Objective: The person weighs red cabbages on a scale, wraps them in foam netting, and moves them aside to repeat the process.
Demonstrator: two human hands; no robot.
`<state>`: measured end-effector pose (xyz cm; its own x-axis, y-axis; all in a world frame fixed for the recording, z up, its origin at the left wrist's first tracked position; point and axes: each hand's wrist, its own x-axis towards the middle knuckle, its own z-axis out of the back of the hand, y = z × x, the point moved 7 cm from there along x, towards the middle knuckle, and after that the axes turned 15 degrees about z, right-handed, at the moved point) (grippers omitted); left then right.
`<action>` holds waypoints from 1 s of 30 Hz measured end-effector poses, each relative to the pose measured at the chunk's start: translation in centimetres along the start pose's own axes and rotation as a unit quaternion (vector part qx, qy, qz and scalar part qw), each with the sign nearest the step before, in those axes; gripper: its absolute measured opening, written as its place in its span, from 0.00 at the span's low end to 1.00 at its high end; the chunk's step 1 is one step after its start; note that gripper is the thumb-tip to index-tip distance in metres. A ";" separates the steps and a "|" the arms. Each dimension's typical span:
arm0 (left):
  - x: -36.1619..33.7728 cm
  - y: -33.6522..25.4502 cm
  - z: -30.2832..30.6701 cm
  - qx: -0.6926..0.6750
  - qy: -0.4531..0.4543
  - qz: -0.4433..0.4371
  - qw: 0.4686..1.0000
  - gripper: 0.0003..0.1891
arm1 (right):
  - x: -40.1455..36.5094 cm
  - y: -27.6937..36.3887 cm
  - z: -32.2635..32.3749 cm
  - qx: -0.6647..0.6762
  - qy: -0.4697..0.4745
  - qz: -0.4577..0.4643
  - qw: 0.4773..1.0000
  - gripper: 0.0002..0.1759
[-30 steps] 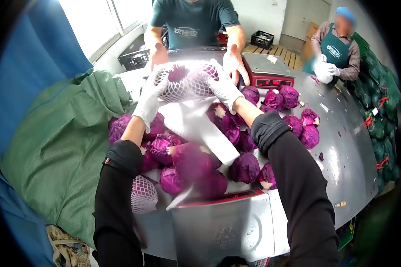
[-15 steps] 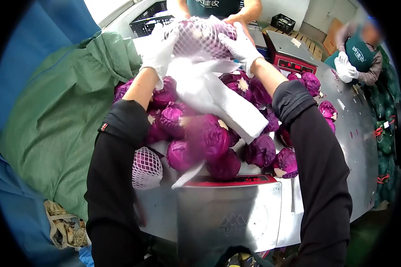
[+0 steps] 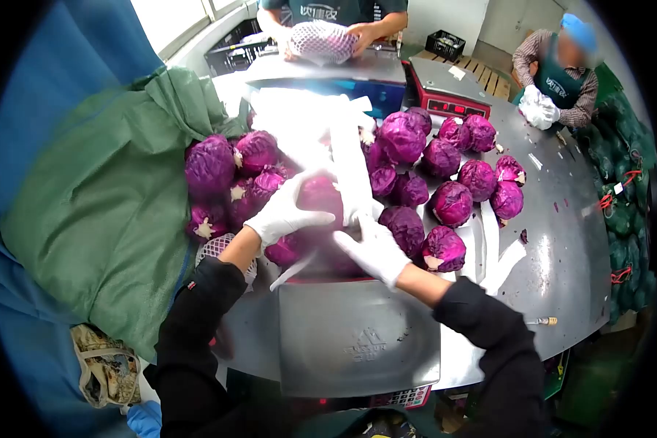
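Over the table (image 3: 562,241), left hand (image 3: 285,215) and right hand (image 3: 374,250), grip open, cup cabbage (image 3: 321,198).

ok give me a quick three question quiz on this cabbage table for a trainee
1. True or false: the left hand and right hand wear white gloves and reach for a red cabbage.
2. What does the co-worker across the table hold? A) a cabbage in white net B) a knife C) a crate
3. Fill in: the green sack lies at the person's ___ side of the table.
Key: 1 true; 2 A; 3 left.
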<state>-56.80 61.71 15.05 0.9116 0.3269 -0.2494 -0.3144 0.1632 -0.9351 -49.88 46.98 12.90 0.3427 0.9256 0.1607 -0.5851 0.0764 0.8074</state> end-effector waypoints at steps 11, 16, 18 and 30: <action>-6.3 -3.9 -5.4 -0.427 0.076 0.294 0.852 0.41 | -1.5 5.5 4.6 0.121 -0.095 0.302 0.941 0.66; -13.6 -1.6 -11.0 -0.344 0.163 0.352 0.855 0.47 | -10.8 9.5 4.2 0.218 -0.064 0.136 0.964 0.67; -16.4 0.5 -13.7 -0.286 0.204 0.379 0.856 0.48 | -14.6 6.2 1.6 0.157 -0.066 0.032 0.985 0.66; -14.4 6.0 -3.7 0.367 -0.383 0.029 0.847 0.17 | -19.1 12.2 0.9 -0.179 -0.041 0.229 0.956 0.54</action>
<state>-70.86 54.51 12.13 0.5390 0.8158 0.2096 -0.6886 0.5700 -0.4482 -62.90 29.95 20.20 0.0381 0.8615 0.5063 -0.8961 -0.1948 0.3989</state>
